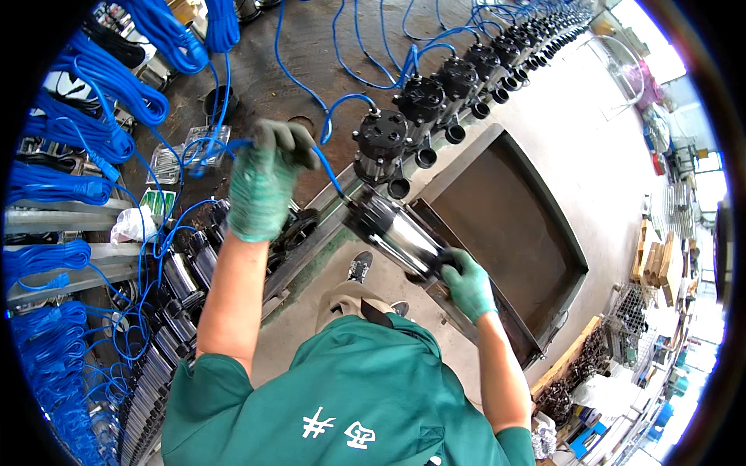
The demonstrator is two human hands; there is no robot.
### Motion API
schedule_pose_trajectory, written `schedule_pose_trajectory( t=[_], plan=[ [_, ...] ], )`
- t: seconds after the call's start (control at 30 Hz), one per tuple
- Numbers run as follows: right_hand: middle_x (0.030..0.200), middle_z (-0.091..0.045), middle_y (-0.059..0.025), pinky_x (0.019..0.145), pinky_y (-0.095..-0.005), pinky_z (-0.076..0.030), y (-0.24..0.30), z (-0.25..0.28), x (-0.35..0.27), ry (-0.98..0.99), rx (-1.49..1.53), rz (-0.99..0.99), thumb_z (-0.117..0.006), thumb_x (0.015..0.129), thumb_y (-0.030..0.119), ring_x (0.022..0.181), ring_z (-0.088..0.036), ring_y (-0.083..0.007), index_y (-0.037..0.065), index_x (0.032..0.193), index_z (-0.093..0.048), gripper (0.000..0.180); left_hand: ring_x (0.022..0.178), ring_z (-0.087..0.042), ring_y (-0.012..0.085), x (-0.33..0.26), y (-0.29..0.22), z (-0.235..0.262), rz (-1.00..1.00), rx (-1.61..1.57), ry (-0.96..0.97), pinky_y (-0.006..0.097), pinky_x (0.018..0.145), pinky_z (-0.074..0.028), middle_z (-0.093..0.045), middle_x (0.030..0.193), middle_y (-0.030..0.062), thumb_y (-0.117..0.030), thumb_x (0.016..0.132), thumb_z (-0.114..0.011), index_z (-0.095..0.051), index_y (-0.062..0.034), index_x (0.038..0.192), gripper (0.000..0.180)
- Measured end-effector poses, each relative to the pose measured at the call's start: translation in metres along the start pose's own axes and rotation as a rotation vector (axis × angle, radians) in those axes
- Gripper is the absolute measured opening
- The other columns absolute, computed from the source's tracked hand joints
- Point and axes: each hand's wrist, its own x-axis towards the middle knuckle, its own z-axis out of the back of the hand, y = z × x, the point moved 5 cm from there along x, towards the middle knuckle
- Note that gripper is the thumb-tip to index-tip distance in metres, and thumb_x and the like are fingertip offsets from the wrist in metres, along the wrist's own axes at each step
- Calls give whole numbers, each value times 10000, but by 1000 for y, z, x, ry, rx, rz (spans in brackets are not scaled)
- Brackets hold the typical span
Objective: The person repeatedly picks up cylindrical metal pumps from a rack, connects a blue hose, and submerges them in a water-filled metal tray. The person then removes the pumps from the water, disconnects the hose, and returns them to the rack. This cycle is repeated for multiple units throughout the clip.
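Note:
A submersible pump (400,233) with a shiny steel body and black ends hangs tilted in front of me, slightly blurred. My right hand (468,286), in a green-coated glove, is closed on its black lower end. From its upper end a blue cable (330,172) runs up to my left hand (273,179), also gloved. The left fingers are curled round this cable, which comes out again on the far left side of the hand. Nearest the held pump, an upright pump (381,142) with a black top stands at the bench edge.
A long row of similar pumps (454,81) with blue cables runs to the back right. A metal trough (584,268) of brown liquid lies to the right. Coiled blue cables (58,182) and several pumps lying down (180,276) fill the left. A wire basket (631,307) stands far right.

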Motion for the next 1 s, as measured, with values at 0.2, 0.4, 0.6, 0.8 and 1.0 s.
schedule_pose_trajectory(
  t=[0.2,0.4,0.6,0.8,1.0],
  plan=[
    [864,-689,-78,512,-321,-560,95,-111,78,205,206,-91,-652,945,175,633,-650,-149,8,1304,-653,396,882,-687,196,51,-35,60,-196,200,-83,364,831,-560,-704,1025,101,-463,1085,-573,-623,-75,1004,399],
    [800,-673,-98,442,-328,-518,121,-172,122,202,260,-119,-704,958,258,514,-632,-175,-4,1281,-650,419,961,-707,207,89,0,145,-163,249,-191,380,898,-581,-707,1113,91,-380,1112,-547,-627,-92,1024,311],
    [815,-670,-61,471,-317,-544,151,-191,152,257,133,-99,-704,991,438,540,-625,-158,39,1252,-660,479,878,-708,138,114,65,203,-58,464,-299,304,778,-587,-741,1070,57,-383,1104,-565,-697,-85,1126,327],
    [1030,-717,-153,542,-354,-588,163,-190,139,381,103,4,-691,1008,372,669,-706,-193,0,1419,-562,569,1229,-658,355,95,98,247,-141,1198,-571,405,1070,-504,-656,1373,234,-386,1104,-543,-570,3,1438,513],
    [955,-704,-89,601,-304,-547,75,-117,102,408,196,-132,-604,1065,304,695,-667,-164,39,1365,-620,400,873,-737,392,36,94,168,109,1174,-188,439,796,-572,-757,963,240,-384,1072,-608,-731,-2,1070,401]
  ],
)
